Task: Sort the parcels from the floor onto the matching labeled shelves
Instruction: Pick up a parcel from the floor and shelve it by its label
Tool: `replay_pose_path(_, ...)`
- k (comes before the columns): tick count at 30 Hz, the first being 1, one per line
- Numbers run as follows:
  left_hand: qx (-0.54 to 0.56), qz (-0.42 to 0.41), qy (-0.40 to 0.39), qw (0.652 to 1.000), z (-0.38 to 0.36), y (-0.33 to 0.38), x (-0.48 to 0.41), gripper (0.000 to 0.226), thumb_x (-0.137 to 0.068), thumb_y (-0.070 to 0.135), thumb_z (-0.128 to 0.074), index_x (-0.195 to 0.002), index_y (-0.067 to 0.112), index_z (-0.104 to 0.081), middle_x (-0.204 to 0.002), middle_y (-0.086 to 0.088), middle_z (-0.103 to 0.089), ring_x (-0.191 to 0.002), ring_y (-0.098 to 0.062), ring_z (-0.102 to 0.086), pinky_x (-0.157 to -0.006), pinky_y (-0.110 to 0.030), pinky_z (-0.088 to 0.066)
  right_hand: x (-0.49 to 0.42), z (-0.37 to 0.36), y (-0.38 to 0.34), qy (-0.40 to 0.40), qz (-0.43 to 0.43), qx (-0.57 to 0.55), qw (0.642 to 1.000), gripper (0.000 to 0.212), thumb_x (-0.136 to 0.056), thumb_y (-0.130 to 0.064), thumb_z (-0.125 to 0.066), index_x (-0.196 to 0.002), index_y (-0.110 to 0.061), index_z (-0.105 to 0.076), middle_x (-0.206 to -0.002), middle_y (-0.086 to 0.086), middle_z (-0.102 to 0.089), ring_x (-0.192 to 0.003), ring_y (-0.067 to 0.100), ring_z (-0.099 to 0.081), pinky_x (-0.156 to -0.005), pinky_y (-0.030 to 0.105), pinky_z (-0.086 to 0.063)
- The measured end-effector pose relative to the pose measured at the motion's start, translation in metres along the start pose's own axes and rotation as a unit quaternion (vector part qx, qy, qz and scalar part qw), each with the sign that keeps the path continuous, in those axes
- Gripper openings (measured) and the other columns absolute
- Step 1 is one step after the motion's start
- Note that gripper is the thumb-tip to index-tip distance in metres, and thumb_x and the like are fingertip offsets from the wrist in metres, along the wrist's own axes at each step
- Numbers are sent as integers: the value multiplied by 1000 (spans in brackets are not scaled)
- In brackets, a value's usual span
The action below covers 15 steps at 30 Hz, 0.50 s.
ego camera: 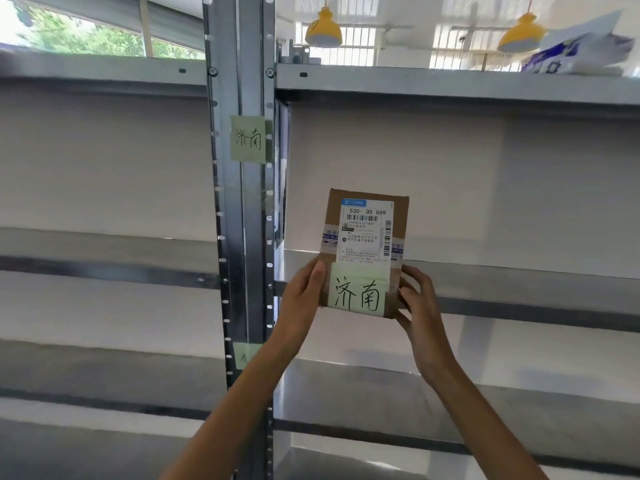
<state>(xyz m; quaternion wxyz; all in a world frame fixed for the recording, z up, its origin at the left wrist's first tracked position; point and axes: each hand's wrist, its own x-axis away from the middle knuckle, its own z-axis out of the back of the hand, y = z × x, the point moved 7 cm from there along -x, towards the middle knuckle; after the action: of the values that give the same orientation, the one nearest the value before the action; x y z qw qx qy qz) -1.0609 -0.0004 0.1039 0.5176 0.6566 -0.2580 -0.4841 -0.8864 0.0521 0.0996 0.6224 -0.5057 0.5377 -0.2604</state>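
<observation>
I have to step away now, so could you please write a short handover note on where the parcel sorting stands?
Left hand and right hand: both grip the lower sides of one cardboard parcel, held upright in front of the shelf edge.
The parcel's green note matches the green label on the upright post.
Done: match found.
Left: set the parcel on that shelf; it is not yet released. The floor is out of view, so remaining parcels are unknown.
A blue-and-white bag lies on the top shelf.

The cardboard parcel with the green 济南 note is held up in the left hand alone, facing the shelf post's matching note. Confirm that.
Not quite: the head view shows both hands, left hand and right hand, holding the cardboard parcel. Its green note does match the shelf post's note.
</observation>
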Motion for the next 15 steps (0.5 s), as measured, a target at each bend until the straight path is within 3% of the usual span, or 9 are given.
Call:
replay_pose_path(4,-22,-2,5,1000,12,1,-26,28,-98,37,-32,-94,30,-59,-93,7,-67,-83,-2,-65,-58,-8,-51,-24,-17,4,28,-11,-8,1000,32,-98,-18,-37,-127,-27,-48,-127,3,-60,-111,15,-61,-87,31,-54)
replay_pose_path(8,-36,16,17,999,24,-7,-54,42,-95,47,-33,-109,18,-60,-117,-8,-58,-93,-11,-64,-58,-11,-50,-42,-31,10,44,-21,24,999,34,-97,-30,-39,-127,-40,-51,-128,-5,-60,-117,17,-58,-98,45,-49)
replay_pose_path(10,-21,33,31,999,29,-9,-66,47,-92,53,-35,-111,16,-57,-121,-7,-52,-93,-11,-62,-58,-11,-47,-49,-37,12,40,-14,49,998,30,-93,-41,-41,-118,-50,-53,-129,-5,-59,-118,15,-57,-98,43,-50)
replay_pose_path(12,0,46,18,999,28,-11,-76,51,-90,58,-34,-106,18,-60,-117,-8,-60,-93,-15,-65,-60,-14,-47,-53,-40,14,38,-6,62,997,27,-94,-41,-40,-115,-52,-53,-130,-4,-58,-117,14,-56,-96,40,-52)
replay_pose_path(15,3,42,20,999,24,-7,-80,44,-96,49,-27,-106,21,-59,-101,-4,-68,-83,-9,-66,-54,-11,-45,-56,-42,20,32,-4,50,998,35,-99,-30,-37,-131,-37,-47,-125,-8,-60,-108,3,-59,-78,17,-55)
